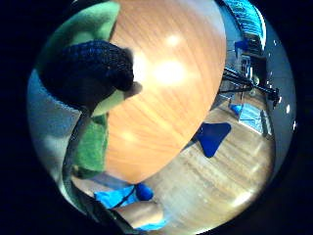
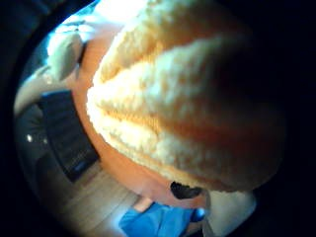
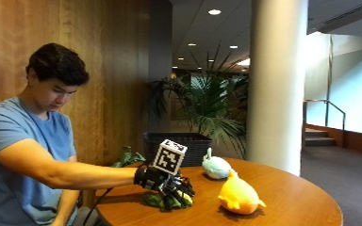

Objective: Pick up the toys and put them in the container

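**Gloved Hand Gripping the Green Toy on the Round Table**

A lobby with wood-panelled walls, a white column and potted palms is surrounding a round wooden table (image 3: 294, 197). The table is serving as the landmark for all positions below.

A seated person in a blue shirt is reaching the right hand (image 3: 162, 183) over the table edge nearest them. The gloved fingers are curling down around a green toy (image 3: 168, 200), which is lying on the table top. The outside view is not showing whether the toy is lifted clear of the surface.

An orange plush toy (image 3: 239, 195) is lying on the table just beside the green toy, apart from the hand. A pale blue-white plush toy (image 3: 217, 167) is sitting farther back on the table. A dark container (image 3: 176, 147) is standing at the back edge of the table, behind the hand.

The little-finger-side palm view is showing a gloved finger (image 1: 95, 66) pressing against green fabric, with the table top beyond. The thumb-side palm view is instead showing the orange plush close to the palm, filling most of that view; the green toy is not appearing there.
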Action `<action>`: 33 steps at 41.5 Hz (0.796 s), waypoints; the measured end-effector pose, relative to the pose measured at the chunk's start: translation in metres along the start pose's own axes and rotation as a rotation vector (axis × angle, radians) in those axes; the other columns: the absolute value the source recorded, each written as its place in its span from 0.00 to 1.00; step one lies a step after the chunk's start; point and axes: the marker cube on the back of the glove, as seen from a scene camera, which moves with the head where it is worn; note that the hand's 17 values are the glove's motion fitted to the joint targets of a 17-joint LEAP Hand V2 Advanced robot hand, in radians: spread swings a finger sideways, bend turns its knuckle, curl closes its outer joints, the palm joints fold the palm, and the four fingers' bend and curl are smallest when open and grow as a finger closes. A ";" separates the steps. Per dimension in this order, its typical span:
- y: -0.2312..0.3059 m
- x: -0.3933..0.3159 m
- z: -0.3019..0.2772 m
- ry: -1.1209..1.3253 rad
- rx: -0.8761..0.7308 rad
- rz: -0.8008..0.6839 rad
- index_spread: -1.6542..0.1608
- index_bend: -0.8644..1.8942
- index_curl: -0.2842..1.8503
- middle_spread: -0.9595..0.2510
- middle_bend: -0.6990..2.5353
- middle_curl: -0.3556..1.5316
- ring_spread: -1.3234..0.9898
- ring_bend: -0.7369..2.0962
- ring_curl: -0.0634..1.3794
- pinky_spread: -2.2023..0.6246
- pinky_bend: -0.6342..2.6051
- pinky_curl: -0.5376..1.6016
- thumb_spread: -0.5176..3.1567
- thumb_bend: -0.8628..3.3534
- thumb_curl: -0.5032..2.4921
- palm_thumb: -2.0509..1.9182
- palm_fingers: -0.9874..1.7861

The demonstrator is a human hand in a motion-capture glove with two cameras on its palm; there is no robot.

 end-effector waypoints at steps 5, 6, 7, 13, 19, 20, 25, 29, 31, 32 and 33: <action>0.006 -0.001 0.000 -0.088 0.061 -0.005 0.75 0.33 0.20 0.77 0.25 0.27 0.59 0.42 0.19 0.80 0.60 0.46 0.43 0.20 0.25 0.53 0.30; 0.008 -0.002 0.000 -0.101 0.076 -0.014 0.75 0.33 0.20 0.77 0.25 0.27 0.59 0.44 0.20 0.80 0.60 0.46 0.44 0.21 0.25 0.53 0.31; 0.009 -0.003 -0.001 -0.109 0.094 -0.022 0.74 0.34 0.20 0.77 0.26 0.27 0.59 0.45 0.20 0.80 0.60 0.46 0.45 0.21 0.26 0.54 0.33; 0.013 -0.010 -0.003 -0.074 0.223 -0.041 0.73 0.41 0.23 0.76 0.27 0.27 0.56 0.53 0.24 0.77 0.57 0.44 0.52 0.25 0.27 0.60 0.46; 0.010 -0.010 -0.003 -0.089 0.279 -0.038 0.73 0.37 0.22 0.70 0.31 0.31 0.49 0.61 0.29 0.70 0.57 0.43 0.55 0.29 0.30 0.66 0.63; 0.010 -0.009 -0.003 -0.090 0.280 -0.032 0.72 0.36 0.22 0.69 0.32 0.31 0.48 0.62 0.29 0.69 0.57 0.42 0.55 0.29 0.30 0.66 0.65; 0.009 0.002 -0.012 -0.144 0.296 -0.032 0.73 0.37 0.23 0.62 0.35 0.34 0.43 0.65 0.33 0.67 0.57 0.43 0.52 0.30 0.33 0.69 0.68; 0.016 0.021 -0.033 -0.150 0.323 -0.128 0.73 0.38 0.24 0.58 0.36 0.35 0.42 0.66 0.35 0.66 0.56 0.44 0.51 0.30 0.35 0.71 0.71; 0.023 0.034 -0.049 -0.145 0.326 -0.233 0.73 0.38 0.24 0.56 0.37 0.36 0.41 0.66 0.36 0.65 0.56 0.44 0.50 0.30 0.36 0.72 0.71; 0.027 0.038 -0.058 -0.146 0.330 -0.265 0.73 0.38 0.24 0.55 0.37 0.36 0.41 0.67 0.36 0.65 0.56 0.44 0.50 0.30 0.36 0.72 0.71; 0.029 0.039 -0.068 -0.147 0.340 -0.274 0.73 0.38 0.24 0.55 0.37 0.37 0.41 0.67 0.37 0.65 0.56 0.44 0.49 0.30 0.37 0.72 0.71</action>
